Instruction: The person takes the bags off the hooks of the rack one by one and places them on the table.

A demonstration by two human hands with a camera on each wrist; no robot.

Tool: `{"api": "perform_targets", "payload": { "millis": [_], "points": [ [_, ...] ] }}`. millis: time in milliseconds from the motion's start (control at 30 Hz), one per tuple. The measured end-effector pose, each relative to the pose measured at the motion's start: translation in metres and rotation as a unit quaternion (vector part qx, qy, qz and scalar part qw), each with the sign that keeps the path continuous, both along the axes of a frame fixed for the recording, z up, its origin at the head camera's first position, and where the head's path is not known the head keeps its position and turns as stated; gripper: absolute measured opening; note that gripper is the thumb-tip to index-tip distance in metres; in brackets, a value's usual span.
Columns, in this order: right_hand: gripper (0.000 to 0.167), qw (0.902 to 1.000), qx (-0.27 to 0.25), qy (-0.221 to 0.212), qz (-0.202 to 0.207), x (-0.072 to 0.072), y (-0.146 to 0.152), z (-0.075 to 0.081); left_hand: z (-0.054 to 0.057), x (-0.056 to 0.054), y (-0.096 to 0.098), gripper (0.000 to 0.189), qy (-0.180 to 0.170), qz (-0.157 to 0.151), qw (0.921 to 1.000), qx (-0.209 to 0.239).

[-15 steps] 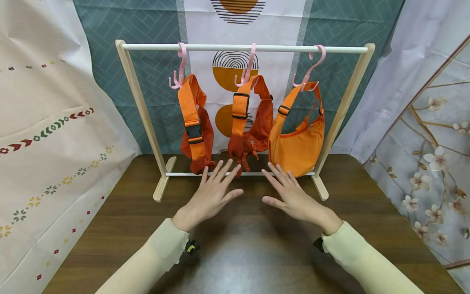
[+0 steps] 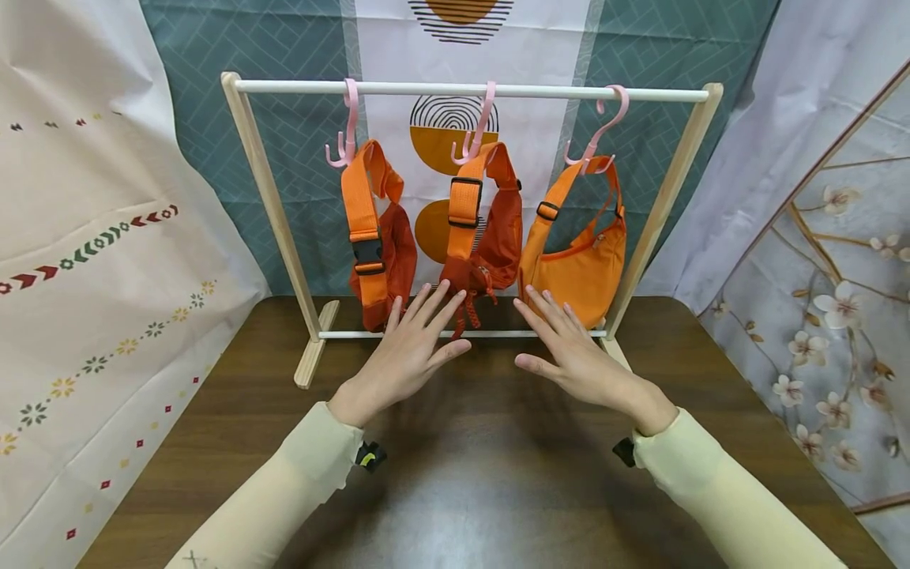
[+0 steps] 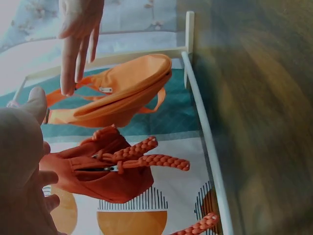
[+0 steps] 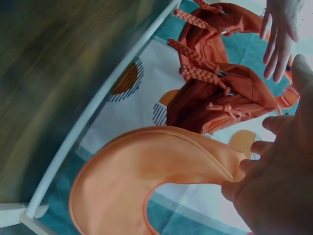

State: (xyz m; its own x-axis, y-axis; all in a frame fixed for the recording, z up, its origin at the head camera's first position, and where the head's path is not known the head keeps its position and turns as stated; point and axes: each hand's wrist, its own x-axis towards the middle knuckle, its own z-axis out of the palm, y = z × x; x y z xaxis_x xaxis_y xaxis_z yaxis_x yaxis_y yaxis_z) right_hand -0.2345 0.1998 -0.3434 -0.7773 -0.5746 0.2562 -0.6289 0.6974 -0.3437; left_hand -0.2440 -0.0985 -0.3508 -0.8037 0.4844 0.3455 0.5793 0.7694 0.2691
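Three bags hang on pink hooks from a rack: a dark red-orange bag (image 2: 404, 249) with an orange buckled strap on the left, a similar red-orange bag (image 2: 501, 249) with braided pulls in the middle, and a plain orange shoulder bag (image 2: 586, 273) on the right. My left hand (image 2: 401, 359), fingers spread and holding nothing, is in front of the left and middle bags. Spread fingers of my right hand (image 2: 579, 359) overlap the lower part of the shoulder bag in the head view; that hand is empty too. Both palms face down over the table.
The rack has wooden side posts (image 2: 273, 213), a white top bar (image 2: 426, 88) and a white lower bar (image 2: 348, 335). It stands on a brown wooden table (image 2: 469, 490). Patterned cloths (image 2: 128, 261) hang at the back and both sides.
Both hands have moved a little forward, closer to the bags, with the right one also shifting slightly right. The left bag has turned slightly on its hook.
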Motion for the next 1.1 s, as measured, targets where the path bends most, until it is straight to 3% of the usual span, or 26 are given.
{"api": "perform_targets", "payload": {
  "millis": [233, 500, 667, 800, 900, 1100],
  "points": [
    [0.082, 0.9995, -0.025, -0.009, 0.02, -0.005, -0.002, 0.013, 0.017, -0.003, -0.007, 0.075, 0.028, 0.001, 0.9996, 0.003],
    [0.082, 0.9961, -0.06, -0.038, 0.053, -0.016, -0.012, 0.034, 0.045, -0.007, -0.019, 0.078, 0.048, -0.006, 0.9982, 0.035],
    [0.082, 0.9914, -0.092, -0.056, 0.075, -0.018, -0.017, 0.049, 0.068, -0.009, -0.028, 0.083, 0.071, -0.034, 0.9931, 0.087],
    [0.079, 0.9889, -0.106, -0.058, 0.087, -0.017, -0.022, 0.06, 0.083, -0.013, -0.034, 0.084, 0.111, -0.043, 0.9873, 0.105],
    [0.078, 0.9879, -0.111, -0.054, 0.095, -0.018, -0.028, 0.066, 0.091, -0.017, -0.037, 0.083, 0.13, -0.038, 0.9853, 0.105],
    [0.087, 0.9838, -0.119, -0.06, 0.12, -0.024, -0.044, 0.076, 0.1, -0.024, -0.044, 0.082, 0.135, -0.02, 0.9853, 0.103]
  ]
}}
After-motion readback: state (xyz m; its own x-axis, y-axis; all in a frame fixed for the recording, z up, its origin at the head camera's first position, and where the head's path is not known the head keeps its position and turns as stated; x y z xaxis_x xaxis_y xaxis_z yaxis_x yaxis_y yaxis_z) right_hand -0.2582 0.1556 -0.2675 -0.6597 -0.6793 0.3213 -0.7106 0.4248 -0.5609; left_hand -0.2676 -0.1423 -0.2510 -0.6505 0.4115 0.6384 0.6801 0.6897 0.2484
